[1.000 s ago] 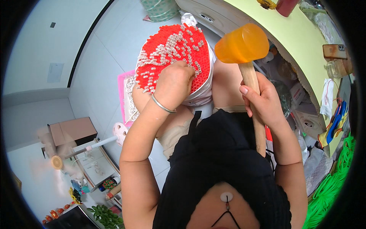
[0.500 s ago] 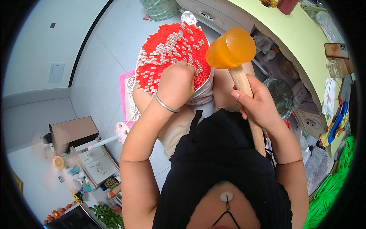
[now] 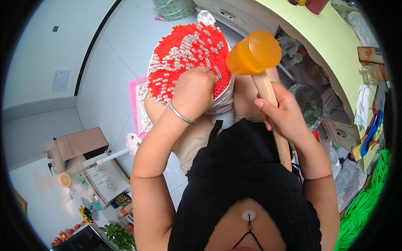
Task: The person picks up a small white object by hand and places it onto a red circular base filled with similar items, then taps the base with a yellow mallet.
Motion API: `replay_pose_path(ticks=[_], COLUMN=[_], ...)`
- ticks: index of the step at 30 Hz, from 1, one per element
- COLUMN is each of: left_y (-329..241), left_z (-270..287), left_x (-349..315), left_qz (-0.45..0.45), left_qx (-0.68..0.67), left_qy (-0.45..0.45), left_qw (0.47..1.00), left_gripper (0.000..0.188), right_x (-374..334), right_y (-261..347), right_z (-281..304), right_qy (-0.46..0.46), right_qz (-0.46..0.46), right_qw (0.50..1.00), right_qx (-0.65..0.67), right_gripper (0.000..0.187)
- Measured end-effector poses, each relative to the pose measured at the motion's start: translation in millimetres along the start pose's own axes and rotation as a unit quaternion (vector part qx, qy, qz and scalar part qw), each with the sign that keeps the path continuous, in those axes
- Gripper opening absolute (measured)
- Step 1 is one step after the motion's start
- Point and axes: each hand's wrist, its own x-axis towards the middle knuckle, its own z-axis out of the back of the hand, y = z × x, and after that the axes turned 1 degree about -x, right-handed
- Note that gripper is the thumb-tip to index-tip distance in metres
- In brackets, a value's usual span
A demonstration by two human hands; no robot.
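Observation:
A round, tightly packed bundle of red tubes [image 3: 167, 44] rests across my lap, its sides wrapped in pale material. Many white tube pieces [image 3: 184, 44] stick up out of the red ones in rows and patches. My left hand [image 3: 194, 87] is closed and pressed down on the near part of the bundle; its fingertips, and whatever they pinch, are hidden beneath it. In my right hand [image 3: 279, 109] is a mallet [image 3: 256, 50], held by its wooden handle. Its translucent orange head is raised to the right of the bundle, apart from it.
A pink tray [image 3: 135, 100] of loose white pieces sits left of the bundle. On the right a pale green curved table [image 3: 331, 46] carries a phone [image 3: 370, 55] and a glass jar [image 3: 370, 75]. Bright green cord [image 3: 364, 213] lies lower right. A fan [image 3: 65, 180] stands at left.

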Motion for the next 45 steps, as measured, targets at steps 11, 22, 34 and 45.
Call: replay_pose_path(ticks=[11, 22, 34, 45], left_y=[-5.5, 16.3, 3.1, 1.3], left_z=[6.8, 9.2, 15.1, 10.2], left_x=[19.9, 9.5, 11.7, 14.2], left_qz=[-0.082, -0.054, -0.092, -0.070], left_qx=[0.100, -0.009, 0.075, 0.070], left_qy=[0.100, 0.076, 0.098, 0.095], left_qw=[0.987, 0.996, 0.988, 0.991], left_gripper=[0.009, 0.012, 0.007, 0.011], right_x=[-2.5, -7.8, -4.4, -2.0], right_y=[1.9, -6.5, -4.7, -3.0], right_z=[-7.1, -5.9, -3.9, 0.6], right_qy=[0.024, -0.005, -0.004, -0.004], right_qz=[-0.009, 0.012, 0.010, -0.005], right_qw=[1.000, 1.000, 1.000, 1.000], right_qx=[0.007, 0.015, 0.022, 0.019], right_gripper=[0.025, 0.022, 0.023, 0.026])
